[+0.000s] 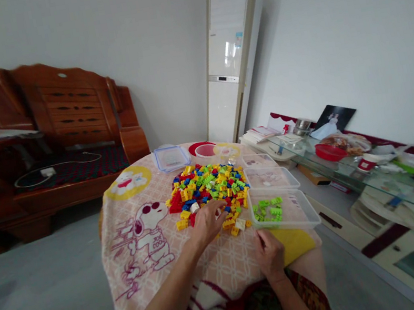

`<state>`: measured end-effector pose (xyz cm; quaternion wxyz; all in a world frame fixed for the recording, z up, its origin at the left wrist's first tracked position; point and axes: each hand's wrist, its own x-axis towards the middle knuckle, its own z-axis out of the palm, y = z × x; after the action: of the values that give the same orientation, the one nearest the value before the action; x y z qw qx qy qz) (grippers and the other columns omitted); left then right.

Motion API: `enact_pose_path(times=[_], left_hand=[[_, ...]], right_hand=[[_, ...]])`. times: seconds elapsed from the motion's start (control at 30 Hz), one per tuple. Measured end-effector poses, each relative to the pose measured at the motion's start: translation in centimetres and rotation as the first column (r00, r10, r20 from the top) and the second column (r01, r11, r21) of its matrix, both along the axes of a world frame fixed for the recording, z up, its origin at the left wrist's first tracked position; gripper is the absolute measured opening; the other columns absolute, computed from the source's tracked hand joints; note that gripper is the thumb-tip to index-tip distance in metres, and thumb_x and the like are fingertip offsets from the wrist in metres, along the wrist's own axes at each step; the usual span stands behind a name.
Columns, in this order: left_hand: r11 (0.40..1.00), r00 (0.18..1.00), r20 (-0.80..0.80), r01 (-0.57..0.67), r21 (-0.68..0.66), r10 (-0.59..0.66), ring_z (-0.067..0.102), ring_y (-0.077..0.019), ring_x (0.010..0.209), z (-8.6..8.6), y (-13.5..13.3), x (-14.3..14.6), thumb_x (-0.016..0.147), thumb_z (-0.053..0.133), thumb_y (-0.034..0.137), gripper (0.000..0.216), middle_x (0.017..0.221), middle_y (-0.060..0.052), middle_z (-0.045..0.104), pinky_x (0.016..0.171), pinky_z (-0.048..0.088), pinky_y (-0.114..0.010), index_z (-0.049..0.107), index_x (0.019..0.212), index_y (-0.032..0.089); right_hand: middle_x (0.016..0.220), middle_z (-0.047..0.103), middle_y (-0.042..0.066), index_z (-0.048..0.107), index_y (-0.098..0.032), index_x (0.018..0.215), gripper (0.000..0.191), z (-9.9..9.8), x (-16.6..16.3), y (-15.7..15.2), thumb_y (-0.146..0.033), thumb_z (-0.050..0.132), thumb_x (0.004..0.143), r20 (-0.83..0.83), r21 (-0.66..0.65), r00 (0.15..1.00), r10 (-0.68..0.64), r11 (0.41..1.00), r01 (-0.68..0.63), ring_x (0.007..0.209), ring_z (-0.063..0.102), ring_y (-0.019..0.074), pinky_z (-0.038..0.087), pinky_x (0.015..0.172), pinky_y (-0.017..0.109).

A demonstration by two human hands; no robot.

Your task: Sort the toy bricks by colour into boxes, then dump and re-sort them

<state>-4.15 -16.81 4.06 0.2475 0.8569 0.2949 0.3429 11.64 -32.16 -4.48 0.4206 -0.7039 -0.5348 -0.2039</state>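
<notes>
A heap of toy building bricks (211, 178) in red, yellow, blue and green lies on the cloth-covered round table (218, 265). My left hand (209, 223) reaches over its near edge, fingers bent and a little apart among the bricks, with nothing visible held. My right hand (270, 253) is closed beside the front left corner of a clear plastic container (298, 208); whatever its fingers hold is hidden. Inside that container several light green bricks (268, 210) lie toward the left. A white brick (240, 224) sits at the heap's front edge, near my left hand.
Behind the front container stand more clear containers (293, 178). A blue-rimmed lid (171, 158) and a pink round bowl (205, 151) are at the table's far side. To the right runs a cluttered glass-topped cabinet (380, 183); a wooden bench (73, 125) stands at left.
</notes>
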Motion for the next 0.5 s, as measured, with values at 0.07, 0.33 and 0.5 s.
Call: enact_pose_path(times=[0.07,0.33,0.5], left_hand=[[0.999,0.996,-0.079,-0.05,-0.005,0.05,0.063,-0.0158,0.078,-0.3,-0.6,-1.4,0.083,0.06,0.024,0.02,0.094,-0.004,0.069,0.07,0.045,-0.025,0.068,0.1,0.02],[0.992,0.959,-0.255,0.112,-0.058,-0.123,0.059,-0.0142,0.074,-2.0,-0.5,-2.5,0.076,0.059,0.016,0.013,0.084,-0.003,0.066,0.065,0.041,-0.022,0.067,0.086,0.019],[0.994,0.974,-0.21,0.099,0.046,-0.087,0.061,-0.0157,0.077,-1.8,0.9,-1.2,0.08,0.055,0.012,0.013,0.084,-0.004,0.066,0.069,0.044,-0.023,0.067,0.08,0.019]], right_hand=[[0.064,0.058,0.002,0.061,-0.018,0.073,0.031,0.1,0.0,-0.1,-0.027,0.043,0.097,-0.004,-0.002,1.0,0.006,1.0,-0.006,0.062,0.055,0.0139,0.038,0.063,0.024],[0.056,0.054,-0.002,0.062,-0.017,0.069,0.034,4.7,-1.3,0.8,-0.032,0.047,0.096,-0.163,0.002,0.978,0.129,0.991,-0.131,0.049,0.046,0.0102,0.033,0.051,0.022],[0.086,0.067,0.007,0.068,-0.017,0.097,0.023,9.8,-0.9,3.8,-0.022,0.045,0.095,0.064,-0.152,0.98,0.19,0.972,-0.179,0.08,0.06,0.0184,0.042,0.073,0.027]])
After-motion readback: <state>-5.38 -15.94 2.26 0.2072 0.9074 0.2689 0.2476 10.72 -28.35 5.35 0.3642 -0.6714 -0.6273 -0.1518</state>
